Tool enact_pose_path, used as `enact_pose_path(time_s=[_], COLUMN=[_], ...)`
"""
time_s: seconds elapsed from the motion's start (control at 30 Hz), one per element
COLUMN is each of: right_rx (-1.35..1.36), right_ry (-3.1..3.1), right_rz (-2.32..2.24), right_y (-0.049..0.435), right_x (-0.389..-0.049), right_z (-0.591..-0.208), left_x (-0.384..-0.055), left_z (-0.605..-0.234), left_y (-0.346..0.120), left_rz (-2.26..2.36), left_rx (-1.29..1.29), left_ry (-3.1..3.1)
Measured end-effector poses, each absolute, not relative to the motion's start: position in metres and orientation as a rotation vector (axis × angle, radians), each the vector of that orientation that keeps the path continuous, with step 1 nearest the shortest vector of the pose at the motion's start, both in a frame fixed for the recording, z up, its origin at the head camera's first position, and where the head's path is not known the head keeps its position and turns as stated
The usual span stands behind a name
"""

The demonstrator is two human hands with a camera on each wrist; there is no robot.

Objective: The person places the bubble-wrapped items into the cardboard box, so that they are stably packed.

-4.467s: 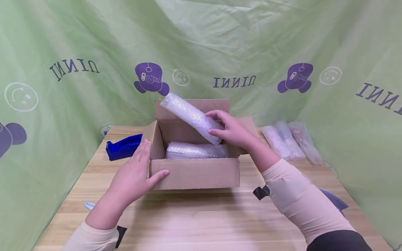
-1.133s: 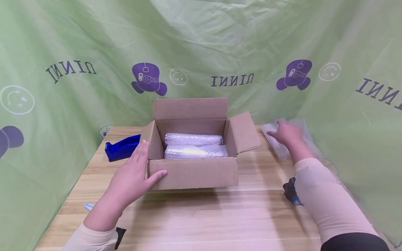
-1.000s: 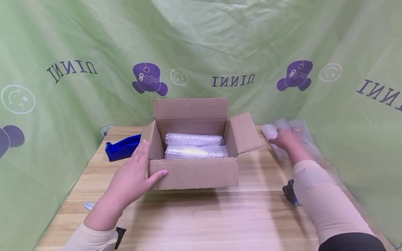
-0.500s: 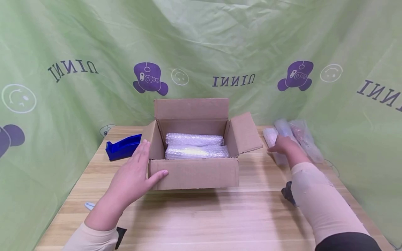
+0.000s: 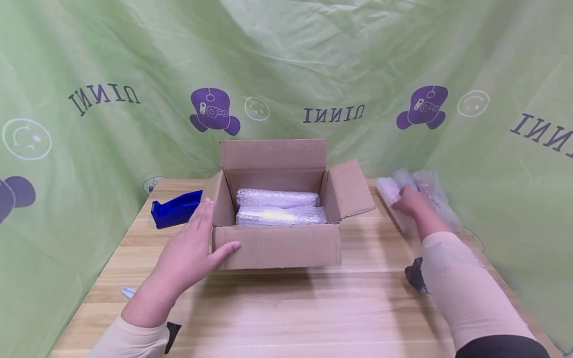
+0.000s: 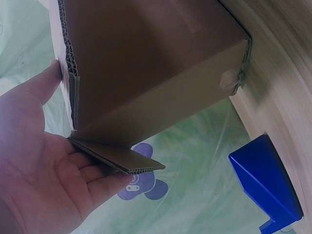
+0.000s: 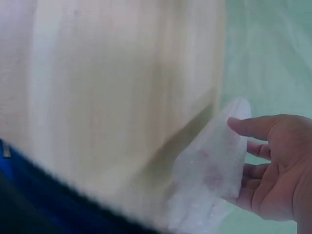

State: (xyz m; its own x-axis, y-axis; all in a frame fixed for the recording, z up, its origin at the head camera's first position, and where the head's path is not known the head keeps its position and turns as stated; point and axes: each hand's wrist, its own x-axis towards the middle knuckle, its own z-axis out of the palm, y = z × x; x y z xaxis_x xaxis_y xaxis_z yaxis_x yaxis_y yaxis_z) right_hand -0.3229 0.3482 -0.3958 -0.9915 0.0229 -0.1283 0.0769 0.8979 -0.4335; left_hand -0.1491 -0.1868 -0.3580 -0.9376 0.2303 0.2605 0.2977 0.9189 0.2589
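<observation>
In the head view an open cardboard box (image 5: 276, 247) holds two bubble-wrapped rolls (image 5: 281, 216) lying side by side. My left hand (image 5: 185, 253) rests at its front left corner. The straight fingers lie along the left flap (image 6: 124, 155), and the thumb touches the front flap. At the back right, my right hand (image 5: 414, 205) grips a bubble-wrapped roll (image 7: 209, 170) between thumb and fingers. The roll slants up in the right wrist view, and the hand covers part of it. Two more wrapped packs (image 5: 436, 194) lie just beside it, one with reddish contents.
Left of the box stands a blue tape dispenser (image 5: 175, 209). A small light-blue object (image 5: 128, 292) is partly behind the left forearm. Green printed curtain (image 5: 286, 59) surrounds the wooden table (image 5: 268, 318) at the back and sides.
A wrapped roll that my right hand held over the box now lies inside, behind the other. That hand has gone right and taken hold of another roll. The left hand has stayed put.
</observation>
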Motion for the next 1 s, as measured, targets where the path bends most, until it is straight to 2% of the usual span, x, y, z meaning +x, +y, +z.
enact_pose_path(time_s=[0.37,0.63,0.8,1.0], right_rx=[0.006,-0.153,-0.309,-0.642], right_ry=[3.055,3.174,3.155,3.113], right_rz=[-1.015,-1.121,-1.217,-1.279], right_y=[0.330,0.295,0.262,0.219], right_x=[-0.317,-0.304,-0.290,-0.279], right_z=[-0.329,-0.284,-0.257,-0.243], left_x=[-0.149,-0.149,-0.150,-0.150], left_z=[-0.358,-0.359,-0.359,-0.358], left_y=[-0.187,-0.187,-0.188,-0.188], left_rz=[-0.438,-0.432,-0.435,-0.434], left_rx=[-0.395,-0.405,-0.413,-0.413], left_ry=[-2.858,-2.849,-2.843,-2.833])
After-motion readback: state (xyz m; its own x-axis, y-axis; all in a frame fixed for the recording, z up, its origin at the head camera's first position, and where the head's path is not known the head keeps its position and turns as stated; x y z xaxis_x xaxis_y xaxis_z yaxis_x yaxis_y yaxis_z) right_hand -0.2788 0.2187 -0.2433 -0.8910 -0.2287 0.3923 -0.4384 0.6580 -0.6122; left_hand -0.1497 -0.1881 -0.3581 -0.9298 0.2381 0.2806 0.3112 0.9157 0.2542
